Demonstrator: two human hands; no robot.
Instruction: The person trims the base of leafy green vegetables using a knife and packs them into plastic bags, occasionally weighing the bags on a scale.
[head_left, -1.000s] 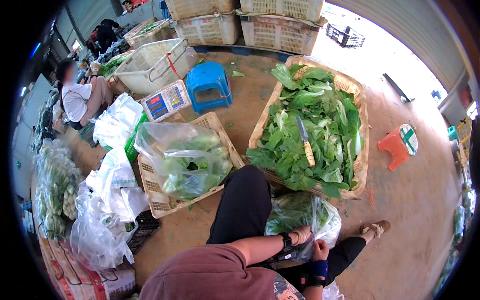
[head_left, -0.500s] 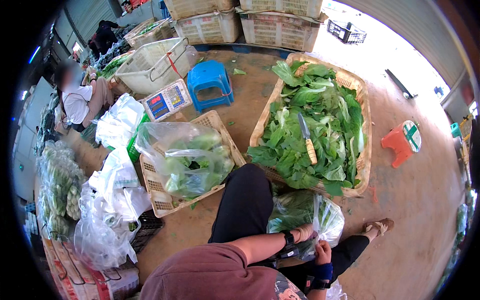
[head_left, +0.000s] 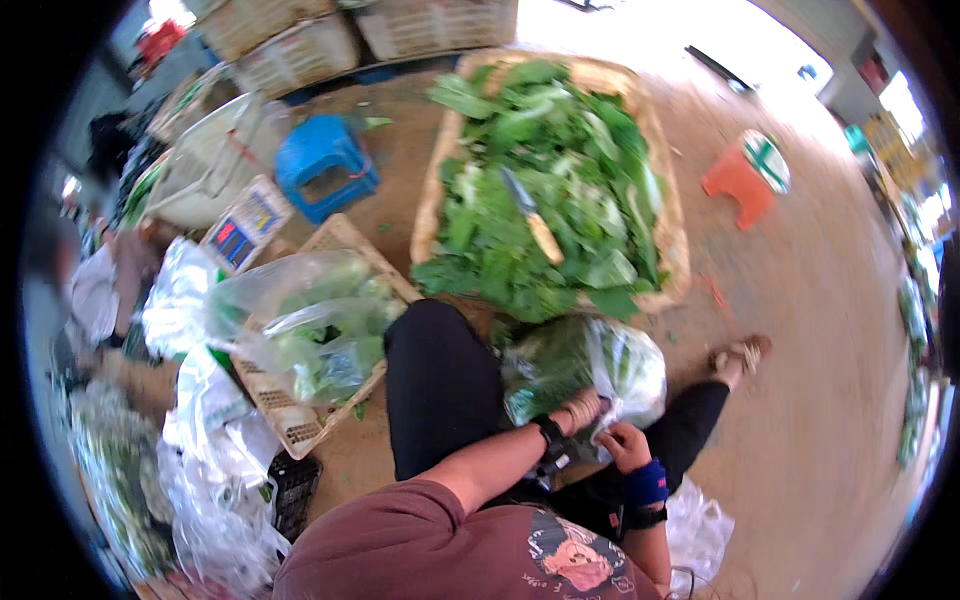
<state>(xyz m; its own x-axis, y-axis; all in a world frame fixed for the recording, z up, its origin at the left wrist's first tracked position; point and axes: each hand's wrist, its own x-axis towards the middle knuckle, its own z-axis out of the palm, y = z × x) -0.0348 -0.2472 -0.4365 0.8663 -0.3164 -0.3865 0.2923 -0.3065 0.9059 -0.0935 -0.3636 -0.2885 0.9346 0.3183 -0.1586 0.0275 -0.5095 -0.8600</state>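
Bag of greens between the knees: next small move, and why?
Probably twist or tie the neck shut. Both the left hand and the right hand pinch the gathered top of the clear bag of greens, which looks full and bulging.

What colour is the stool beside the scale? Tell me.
Blue: the stool, clearest in the head view.

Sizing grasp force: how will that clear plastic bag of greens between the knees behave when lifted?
The clear bag of greens looks thin and crinkled, so it is probably floppy and will sag around its load. It bulges with leaves, so likely light for its bulk. Both the left hand and the right hand gather it at the mouth; the glossy film may slip in a loose grip.
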